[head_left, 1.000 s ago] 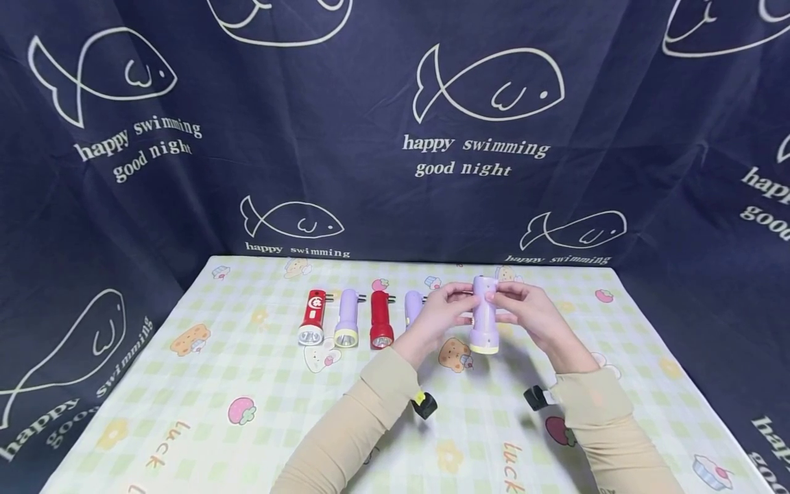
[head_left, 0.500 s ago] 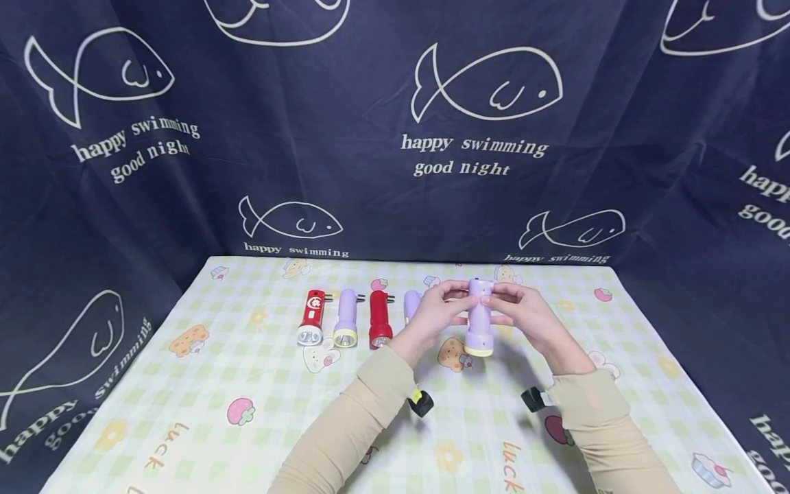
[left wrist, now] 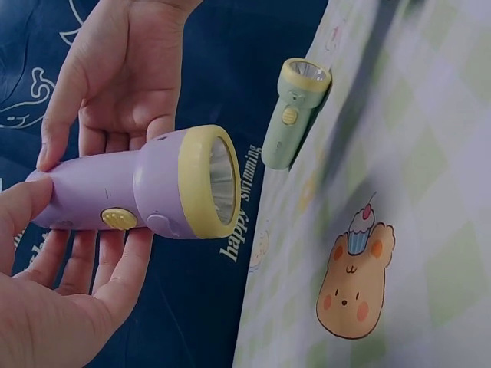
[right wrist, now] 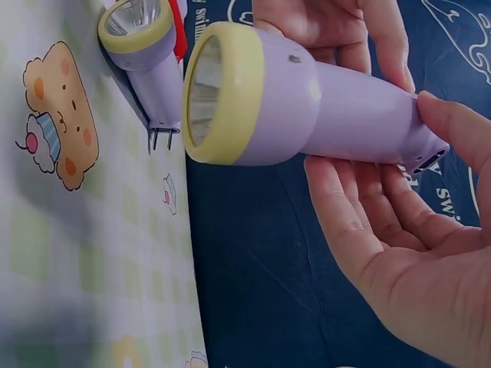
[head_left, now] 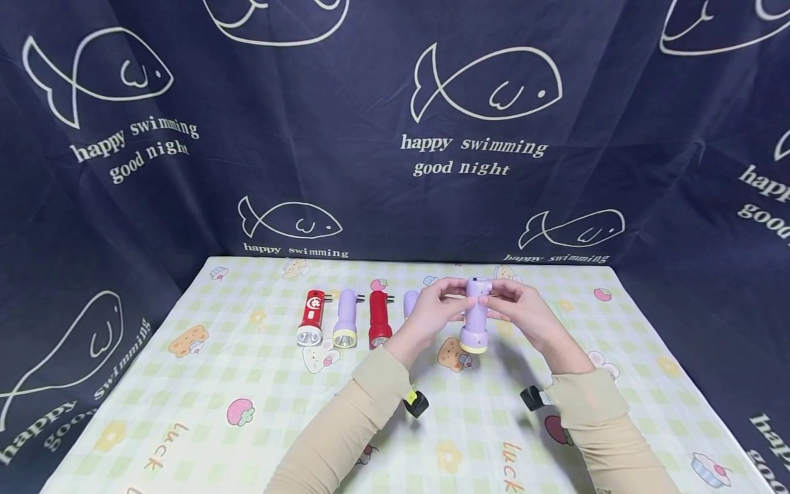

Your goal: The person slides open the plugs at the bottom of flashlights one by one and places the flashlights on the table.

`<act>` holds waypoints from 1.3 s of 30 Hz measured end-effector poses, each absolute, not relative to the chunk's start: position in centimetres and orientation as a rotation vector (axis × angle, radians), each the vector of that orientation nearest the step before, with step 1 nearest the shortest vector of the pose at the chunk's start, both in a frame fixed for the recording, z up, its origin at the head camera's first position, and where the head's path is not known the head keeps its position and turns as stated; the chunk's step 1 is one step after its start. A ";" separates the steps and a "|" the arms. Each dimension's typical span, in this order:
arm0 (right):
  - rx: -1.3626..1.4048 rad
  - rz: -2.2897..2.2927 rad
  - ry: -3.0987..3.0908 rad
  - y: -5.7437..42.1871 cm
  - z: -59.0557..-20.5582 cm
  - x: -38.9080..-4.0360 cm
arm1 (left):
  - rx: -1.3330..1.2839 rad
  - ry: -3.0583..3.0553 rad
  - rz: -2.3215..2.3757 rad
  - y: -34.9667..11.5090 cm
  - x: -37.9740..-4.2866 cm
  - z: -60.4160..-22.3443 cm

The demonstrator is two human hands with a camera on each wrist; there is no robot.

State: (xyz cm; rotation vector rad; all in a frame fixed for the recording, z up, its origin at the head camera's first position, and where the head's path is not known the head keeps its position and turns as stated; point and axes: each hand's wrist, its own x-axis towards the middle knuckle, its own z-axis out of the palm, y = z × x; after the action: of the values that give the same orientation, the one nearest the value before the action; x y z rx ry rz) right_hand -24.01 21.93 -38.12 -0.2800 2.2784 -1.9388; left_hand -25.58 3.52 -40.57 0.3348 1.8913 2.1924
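Observation:
A lilac flashlight point(head_left: 474, 324) with a pale yellow head rim is held above the table between both hands, its lens end pointing down toward the table. My left hand point(head_left: 432, 312) pinches the body from the left, thumb on the near side and fingers behind. From the right, my right hand point(head_left: 524, 312) grips the same body near its tail end. A yellow slide switch point(left wrist: 119, 219) shows on the barrel in the left wrist view. In the right wrist view a dark opening point(right wrist: 430, 162) is visible at the tail.
Left of the hands lie a red-and-white flashlight point(head_left: 311, 317), a lilac one point(head_left: 347, 319) and a red one point(head_left: 379, 319), their plug prongs out. Another lilac flashlight point(right wrist: 149, 69) is partly covered by the left hand. A green flashlight point(left wrist: 295, 115) lies on the checked tablecloth point(head_left: 185, 412).
The held flashlight has shifted slightly left and its lens end has swung a little to the left. Both hands keep hold and move left with it.

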 end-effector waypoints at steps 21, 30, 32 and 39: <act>-0.373 -1.943 2.343 21.3 -38.0 -23.5 | 0.470 2.037 2.087 2.3 -24.9 -41.0; -0.399 -1.934 2.364 21.0 -38.3 -23.5 | 0.483 2.040 2.075 1.8 -24.8 -40.8; -0.400 -1.929 2.375 20.9 -38.2 -23.4 | 0.487 2.050 2.064 1.7 -24.8 -40.7; -0.403 -1.913 2.416 20.6 -37.9 -23.2 | 0.503 2.072 2.015 1.1 -24.9 -40.1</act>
State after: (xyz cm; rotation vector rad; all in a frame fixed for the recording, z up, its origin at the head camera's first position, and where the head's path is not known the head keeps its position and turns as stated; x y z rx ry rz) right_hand -23.24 20.59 -37.92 -0.4025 2.4155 -1.9127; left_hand -24.88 1.14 -40.07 0.5026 2.0719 2.0149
